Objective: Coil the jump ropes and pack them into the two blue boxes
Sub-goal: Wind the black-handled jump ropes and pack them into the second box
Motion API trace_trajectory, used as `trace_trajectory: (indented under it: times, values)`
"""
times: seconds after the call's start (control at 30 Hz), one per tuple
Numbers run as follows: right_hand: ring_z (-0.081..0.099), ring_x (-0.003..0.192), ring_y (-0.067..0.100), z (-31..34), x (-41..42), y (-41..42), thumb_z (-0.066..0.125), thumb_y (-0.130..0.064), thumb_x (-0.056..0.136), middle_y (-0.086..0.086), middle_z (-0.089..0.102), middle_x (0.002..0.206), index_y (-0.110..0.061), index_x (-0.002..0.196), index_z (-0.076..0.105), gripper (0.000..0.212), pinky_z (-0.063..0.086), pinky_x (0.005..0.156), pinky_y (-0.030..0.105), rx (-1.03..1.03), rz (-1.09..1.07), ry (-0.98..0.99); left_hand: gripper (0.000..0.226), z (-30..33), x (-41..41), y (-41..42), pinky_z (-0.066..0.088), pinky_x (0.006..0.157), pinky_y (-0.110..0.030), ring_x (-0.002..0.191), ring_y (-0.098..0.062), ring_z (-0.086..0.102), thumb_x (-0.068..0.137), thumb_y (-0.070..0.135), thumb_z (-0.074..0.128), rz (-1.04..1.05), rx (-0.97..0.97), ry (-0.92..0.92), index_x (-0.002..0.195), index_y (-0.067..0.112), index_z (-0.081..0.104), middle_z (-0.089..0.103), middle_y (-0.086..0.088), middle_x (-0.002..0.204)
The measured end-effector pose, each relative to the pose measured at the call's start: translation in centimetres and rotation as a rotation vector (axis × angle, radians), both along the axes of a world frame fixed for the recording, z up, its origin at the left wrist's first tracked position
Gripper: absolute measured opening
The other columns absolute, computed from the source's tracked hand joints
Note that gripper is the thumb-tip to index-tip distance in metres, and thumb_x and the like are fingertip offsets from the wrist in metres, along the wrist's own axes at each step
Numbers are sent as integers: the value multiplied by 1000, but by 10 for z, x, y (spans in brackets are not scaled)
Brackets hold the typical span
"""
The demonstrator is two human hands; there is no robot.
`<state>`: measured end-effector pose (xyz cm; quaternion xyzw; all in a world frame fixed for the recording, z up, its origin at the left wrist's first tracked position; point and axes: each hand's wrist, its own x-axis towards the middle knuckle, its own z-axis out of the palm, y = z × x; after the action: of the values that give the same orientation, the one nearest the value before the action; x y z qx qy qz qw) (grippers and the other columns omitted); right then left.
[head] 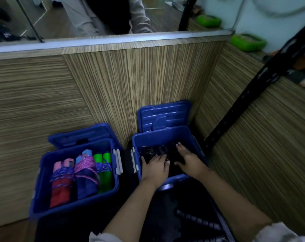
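Two blue boxes stand side by side on a dark surface, lids leaning open behind them. The left box (43, 172) holds three coiled jump ropes: one with pink and red handles (61, 187), one wound in pink cord (86, 170), one with green handles (104, 172). The right box (165, 135) holds dark coiled ropes (152, 151), hard to make out. Both my hands reach into the right box. My left hand (155, 167) lies palm down on the dark ropes with fingers spread. My right hand (188, 158) rests flat beside it, fingers extended.
Striped wooden panels wall in the corner behind and beside the boxes. A black metal post (253, 95) slants up at the right. Two green dishes (247, 41) sit on the ledge above. A mirror above reflects a person's sleeves. A ridged dark handle (198, 220) lies near my right arm.
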<state>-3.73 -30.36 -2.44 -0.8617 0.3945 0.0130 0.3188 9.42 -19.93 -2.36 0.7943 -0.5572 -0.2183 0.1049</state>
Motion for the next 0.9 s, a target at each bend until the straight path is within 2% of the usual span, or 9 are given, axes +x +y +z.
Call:
trace_trajectory:
  times: [0.13,0.23,0.3,0.43,0.5,0.57,0.63,0.8,0.9]
  values:
    - [8,145,12,15,-33,39,53,-20,96,-3,14,156,-11,149,16,65,10,112,14,-62,-52,-145,51,8,-24,33,-2,117,-54,143,-11,26,103,43,26,-65,-130,-34,150,24,29,35,5,153]
    - [12,145,14,18,-64,74,55,-18,94,0,17,155,-9,147,20,64,15,117,24,-138,-73,-198,56,-2,-45,60,3,116,-59,142,-10,30,98,45,25,-187,-228,-103,148,22,36,37,6,152]
    - [15,145,16,14,-86,97,56,-17,94,2,20,155,-9,146,23,63,16,117,24,-160,-97,-178,56,-7,-60,80,15,114,-63,134,-11,44,92,44,31,-259,-263,-183,138,20,52,51,5,143]
    - [15,145,20,-6,-125,136,54,-18,95,4,20,156,-10,146,25,60,13,112,19,-70,-127,-18,54,-22,-89,116,17,112,-64,122,-9,56,83,46,40,-349,-200,-160,124,22,65,64,7,127]
    - [15,145,21,-18,-137,147,53,-18,95,4,19,156,-12,147,25,60,13,113,19,-24,-136,77,56,-32,-100,132,5,110,-64,130,-12,50,85,45,43,-384,-105,-151,134,21,55,58,4,136]
    - [14,146,22,-28,-145,153,53,-19,95,5,15,157,-12,148,21,63,12,113,20,4,-118,165,60,-37,-107,142,-7,111,-62,143,-13,28,94,42,41,-388,1,-127,149,20,31,34,2,154]
    - [11,146,22,-35,-151,154,54,-22,94,5,10,158,-12,149,17,68,12,114,23,26,-80,233,65,-37,-112,147,-9,114,-60,147,-13,15,98,42,40,-379,83,-135,153,20,14,19,2,160]
    - [-1,147,22,-50,-167,148,70,-30,80,3,-7,159,-27,151,7,95,9,116,43,76,38,410,68,-45,-125,136,-4,115,-59,148,-11,4,99,45,37,-283,140,-74,154,19,6,7,4,162]
    - [6,147,19,-64,-179,142,66,-22,83,-1,-3,159,-36,149,3,92,12,116,40,-1,59,392,69,-51,-132,122,-6,115,-60,148,-10,-3,99,49,35,-300,178,-90,154,22,5,2,5,162]
